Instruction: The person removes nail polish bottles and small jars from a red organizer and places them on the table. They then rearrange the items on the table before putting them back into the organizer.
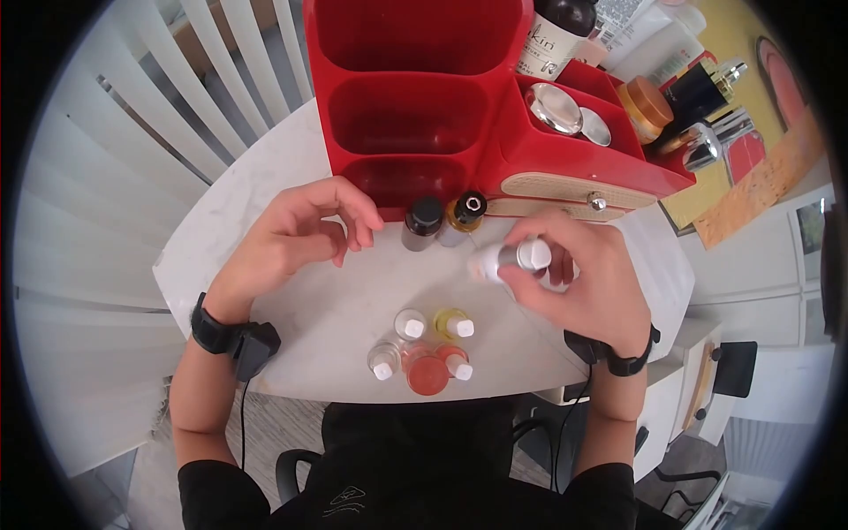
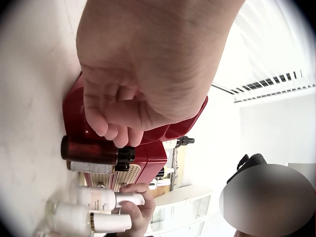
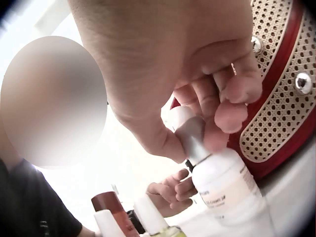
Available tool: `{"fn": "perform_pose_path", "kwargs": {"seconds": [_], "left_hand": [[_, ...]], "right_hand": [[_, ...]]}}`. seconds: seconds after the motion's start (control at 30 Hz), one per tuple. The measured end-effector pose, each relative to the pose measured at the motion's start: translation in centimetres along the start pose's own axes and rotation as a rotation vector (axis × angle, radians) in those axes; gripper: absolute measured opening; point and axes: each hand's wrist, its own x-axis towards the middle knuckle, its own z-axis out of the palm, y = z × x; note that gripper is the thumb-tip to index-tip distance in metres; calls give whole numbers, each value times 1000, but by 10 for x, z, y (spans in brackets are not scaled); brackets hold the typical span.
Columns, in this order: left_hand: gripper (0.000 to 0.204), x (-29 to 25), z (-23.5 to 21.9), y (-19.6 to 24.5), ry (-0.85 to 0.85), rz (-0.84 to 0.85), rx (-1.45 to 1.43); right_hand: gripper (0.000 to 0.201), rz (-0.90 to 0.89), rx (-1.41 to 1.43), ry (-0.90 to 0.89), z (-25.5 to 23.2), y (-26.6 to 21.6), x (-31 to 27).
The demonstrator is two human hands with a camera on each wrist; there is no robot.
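My right hand (image 1: 592, 278) pinches a white pump bottle (image 3: 224, 185) at its silver collar between thumb and fingers. The bottle is tilted over the table in the head view, its label facing the right wrist camera. My left hand (image 1: 296, 230) hovers at the left with loosely curled fingers and nothing in them. Nearest to it stand a dark bottle with a black cap (image 1: 422, 225) and an amber bottle (image 1: 459, 221), side by side before the red organizer. Several small bottles with white caps, one yellow bottle (image 1: 453, 323) among them, surround a red-capped bottle (image 1: 427, 374) near the front edge.
The red organizer (image 1: 408, 79) with deep compartments rises at the back. Its right part has woven-front drawers (image 1: 556, 188) and holds jars and bottles, including an orange-lidded jar (image 1: 645, 104). White slats (image 1: 132, 132) border the left. The marble-look table (image 1: 309, 353) has a curved front edge.
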Motion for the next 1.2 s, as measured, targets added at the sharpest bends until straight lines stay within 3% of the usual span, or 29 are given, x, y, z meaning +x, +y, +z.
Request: {"fn": "perform_pose_path", "kwargs": {"seconds": [0.03,0.23,0.93,1.07,1.13,1.2], "left_hand": [[47,0,0,0,-2,2,1],[47,0,1,4,-5,-7,-2],[45,0,-2,4,3,8,20],[45,-1,-1,4,8,9,13],[45,-1,-1,4,11,13,14],[45,-1,0,4,11,12,13]], "right_hand": [[27,-15,-22,94,4,3,1],[30,-125,-166,260,23,17,13],[40,-100,-259,358,11,2,5],[35,-203,-130,291,4,-5,-2],[30,-255,82,95,5,-11,-4],[26,-253,109,33,9,-13,-5]]}}
